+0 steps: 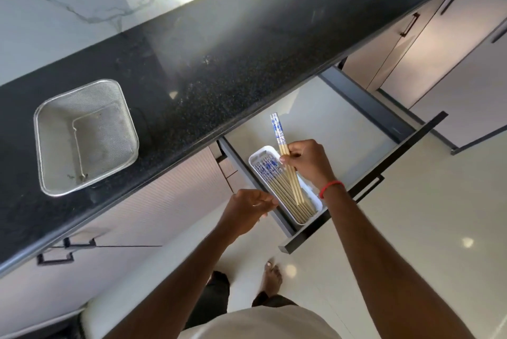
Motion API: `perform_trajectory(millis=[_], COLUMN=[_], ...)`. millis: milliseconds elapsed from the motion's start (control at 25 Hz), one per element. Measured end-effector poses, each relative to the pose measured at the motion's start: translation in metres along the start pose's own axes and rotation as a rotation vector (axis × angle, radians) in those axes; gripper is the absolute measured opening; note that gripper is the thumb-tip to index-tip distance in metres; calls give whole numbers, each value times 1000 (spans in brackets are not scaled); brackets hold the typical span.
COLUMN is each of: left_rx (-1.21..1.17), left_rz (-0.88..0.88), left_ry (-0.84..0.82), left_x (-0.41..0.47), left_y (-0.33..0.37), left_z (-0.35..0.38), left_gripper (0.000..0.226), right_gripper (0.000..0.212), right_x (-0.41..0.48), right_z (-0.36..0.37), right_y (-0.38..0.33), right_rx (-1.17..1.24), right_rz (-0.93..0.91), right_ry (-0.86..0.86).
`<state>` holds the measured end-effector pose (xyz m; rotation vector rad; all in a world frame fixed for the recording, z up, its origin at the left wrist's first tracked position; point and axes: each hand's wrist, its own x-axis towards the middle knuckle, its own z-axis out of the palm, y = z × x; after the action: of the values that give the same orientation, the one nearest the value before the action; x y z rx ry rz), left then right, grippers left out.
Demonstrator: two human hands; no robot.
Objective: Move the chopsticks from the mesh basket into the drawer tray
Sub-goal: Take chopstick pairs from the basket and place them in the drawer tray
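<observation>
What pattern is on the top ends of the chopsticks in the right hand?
A blue-and-white floral-looking print on the held chopsticks; the lower shafts are plain tan. Head view.

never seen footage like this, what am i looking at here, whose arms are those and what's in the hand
There is no machine here. The single picture comes from a camera worn on a person's head, looking down, so the two bare arms are the wearer's own.

A square silver wire mesh basket sits on the black speckled stone counter, with no chopsticks visible in it. Below the counter a drawer is pulled open, and in it lies a long white plastic tray already filled with wooden chopsticks with blue-and-white patterned tops.

The right hand grips a pair of the same chopsticks, tilted, lower ends down in the tray. The left hand, loosely curled, is beside the tray's near edge; whether it touches it is unclear.
</observation>
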<state>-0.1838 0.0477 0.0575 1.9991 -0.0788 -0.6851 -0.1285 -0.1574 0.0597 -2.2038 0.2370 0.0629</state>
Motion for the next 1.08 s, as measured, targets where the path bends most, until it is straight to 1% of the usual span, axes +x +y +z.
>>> perform_trajectory(millis=[80, 120, 200, 240, 320, 400, 440, 520, 560, 600, 680, 760, 880, 1080], left_rx=[-15, -24, -36, -42, -40, -36, -43, -61, -66, -66, -60, -55, -44, -38], left_rz=[-35, -50, -73, -82, -96, -118, -132, -155, -165, -174, -185, -192, -208, -208], left_ry=[-10, -3, 13, 21, 35, 45, 50, 55, 53, 47, 31, 30, 39, 42], left_x=[-4, -6, -6, -6, -5, -2, -1, 1, 2, 2, 1, 0, -1, -1], left_y=[-3, -4, -6, -7, -10, -12, -13, -14, -15, -16, -18, -21, -25, -26], left_z=[0, -1, -3, -3, -4, -2, -1, 1, 2, 4, 6, 7, 6, 5], left_gripper=[9, 9, 9, 8, 10, 12, 10, 10, 11, 11, 8, 7, 14, 18], right_gripper=[14, 18, 42, 51, 57, 54, 46, 11, 8, 18, 25, 26, 25, 21], right_x=[12, 17, 23, 24, 25, 24, 24, 22, 21, 21, 17, 14, 8, 3], right_z=[6, 11, 23, 30, 44, 57, 62, 67, 70, 74, 80, 84, 85, 81], right_y=[13, 20, 31, 35, 44, 56, 60, 61, 62, 64, 66, 67, 70, 73], right_rx=[-128, -193, -300, -342, -425, -480, -507, -548, -567, -612, -709, -775, -831, -868], right_rz=[23, 46, 105, 118, 131, 185, 192, 193, 181, 151, 93, 35, -17, -33], right_ry=[-44, -77, -121, -135, -183, -227, -235, -233, -214, -207, -222, -244, -291, -313])
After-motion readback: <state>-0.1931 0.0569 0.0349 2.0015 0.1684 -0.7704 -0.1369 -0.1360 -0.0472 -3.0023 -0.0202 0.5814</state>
